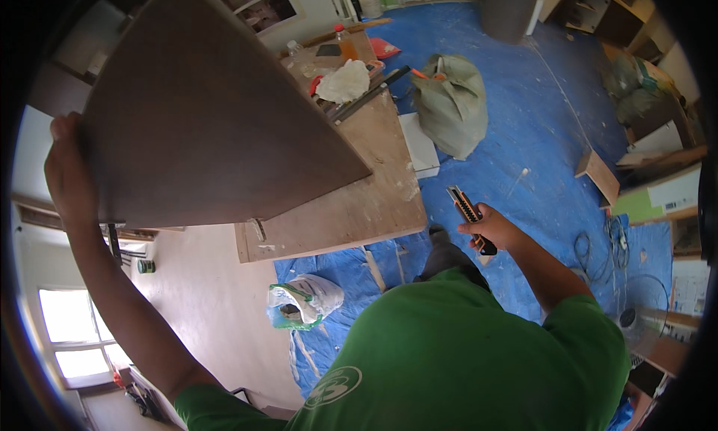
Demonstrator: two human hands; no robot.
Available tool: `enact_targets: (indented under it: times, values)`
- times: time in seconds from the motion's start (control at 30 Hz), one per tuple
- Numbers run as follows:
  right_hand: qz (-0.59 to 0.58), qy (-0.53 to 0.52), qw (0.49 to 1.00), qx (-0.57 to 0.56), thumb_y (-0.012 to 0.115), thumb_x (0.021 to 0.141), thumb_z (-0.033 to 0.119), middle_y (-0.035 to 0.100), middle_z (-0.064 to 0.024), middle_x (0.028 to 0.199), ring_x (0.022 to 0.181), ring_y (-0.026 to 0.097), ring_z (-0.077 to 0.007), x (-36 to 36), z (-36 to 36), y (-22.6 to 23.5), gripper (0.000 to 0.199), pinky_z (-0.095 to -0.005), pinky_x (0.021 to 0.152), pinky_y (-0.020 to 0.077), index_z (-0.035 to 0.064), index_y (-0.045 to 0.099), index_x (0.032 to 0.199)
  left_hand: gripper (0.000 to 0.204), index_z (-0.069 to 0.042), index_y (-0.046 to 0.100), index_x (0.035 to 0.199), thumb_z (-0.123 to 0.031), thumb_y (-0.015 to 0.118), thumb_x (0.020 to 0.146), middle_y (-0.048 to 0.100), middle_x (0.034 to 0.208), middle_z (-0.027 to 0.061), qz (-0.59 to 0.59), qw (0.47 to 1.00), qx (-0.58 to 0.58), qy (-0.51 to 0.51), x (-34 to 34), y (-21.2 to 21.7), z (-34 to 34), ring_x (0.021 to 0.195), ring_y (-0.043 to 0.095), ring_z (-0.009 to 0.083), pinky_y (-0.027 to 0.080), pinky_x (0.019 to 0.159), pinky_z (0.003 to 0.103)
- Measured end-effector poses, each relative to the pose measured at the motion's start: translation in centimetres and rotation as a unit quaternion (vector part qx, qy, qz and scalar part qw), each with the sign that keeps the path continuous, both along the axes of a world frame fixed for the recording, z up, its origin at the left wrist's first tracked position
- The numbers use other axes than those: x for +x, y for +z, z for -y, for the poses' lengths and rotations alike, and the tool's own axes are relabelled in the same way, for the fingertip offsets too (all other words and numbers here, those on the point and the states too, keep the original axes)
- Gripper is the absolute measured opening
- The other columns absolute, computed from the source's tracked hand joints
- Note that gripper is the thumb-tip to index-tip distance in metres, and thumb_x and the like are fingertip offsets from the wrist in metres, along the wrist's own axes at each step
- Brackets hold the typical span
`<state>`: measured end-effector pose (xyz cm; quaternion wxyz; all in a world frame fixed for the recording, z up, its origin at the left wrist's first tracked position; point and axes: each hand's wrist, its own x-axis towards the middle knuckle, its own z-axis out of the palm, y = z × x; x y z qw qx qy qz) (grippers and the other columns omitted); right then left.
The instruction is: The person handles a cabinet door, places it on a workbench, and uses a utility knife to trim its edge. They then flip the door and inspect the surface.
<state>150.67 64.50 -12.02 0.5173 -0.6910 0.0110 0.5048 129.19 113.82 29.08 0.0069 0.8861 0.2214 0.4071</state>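
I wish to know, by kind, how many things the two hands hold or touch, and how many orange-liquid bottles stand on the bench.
Brown panel, at left hand: 1
Cutter knife, in right hand: 1
Orange-liquid bottle: 1
Total: 3

Makeshift indoor workshop, blue floor tarp, wooden workbench

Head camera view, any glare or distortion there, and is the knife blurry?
Head view: glare whites out the window at lower left; head view: lines curve near the black, rounded border; head view: the utility knife in the right hand looks fairly sharp.
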Motion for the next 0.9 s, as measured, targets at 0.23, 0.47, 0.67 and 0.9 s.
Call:
enact_targets:
  times: [0.23,0.47,0.67,0.9]
  values:
    - [0.133,0.129,0.978,0.097,0.076,0.079,0.014,0.064,-0.0114,0.084,0.059,0.065,-0.0173,15.7,-12.7,-2.1,0.046,-0.0338,0.047,0.0504,0.0041,0.051,0.117,0.087,0.005,0.059,0.124,-0.064,0.011,0.103,0.064,0.112,0.0137,0.135,0.983,-0.089,0.085,-1.4,0.8,0.1,0.104,0.057,0.0258,0.036,0.106,0.039]
    - [0.426,0.292,0.849,0.110,0.078,0.074,0.026,0.068,-0.0193,0.091,0.091,0.068,-0.0336,32.8,-30.5,-3.3,0.056,-0.0426,0.080,0.0515,0.0008,0.055,0.118,0.080,-0.005,0.055,0.100,-0.073,0.013,0.098,0.051,0.087,0.0048,0.006,0.925,-0.377,0.054,0.4,4.1,3.8,0.083,0.046,0.0159,0.036,0.082,0.031]
    - [0.519,0.386,0.748,0.148,0.078,0.077,0.027,0.069,-0.0192,0.098,0.091,0.068,-0.0357,37.6,-44.3,-2.7,0.046,-0.0441,0.078,0.0523,0.0076,0.061,0.116,0.081,-0.002,0.052,0.101,-0.072,0.012,0.098,0.050,0.092,0.0064,-0.054,0.938,-0.317,0.127,0.2,3.1,7.3,0.089,0.046,0.0168,0.034,0.086,0.030]
    - [0.656,0.426,0.620,0.062,0.066,0.088,0.024,0.063,-0.0123,0.126,0.126,0.052,-0.0354,34.4,-54.8,-5.1,0.036,-0.0547,0.103,0.0406,0.0171,0.063,0.123,0.088,0.003,0.051,0.108,-0.075,0.013,0.096,0.052,0.096,0.0095,-0.082,0.934,-0.316,0.145,-2.3,3.3,9.4,0.094,0.050,0.0199,0.035,0.091,0.032]
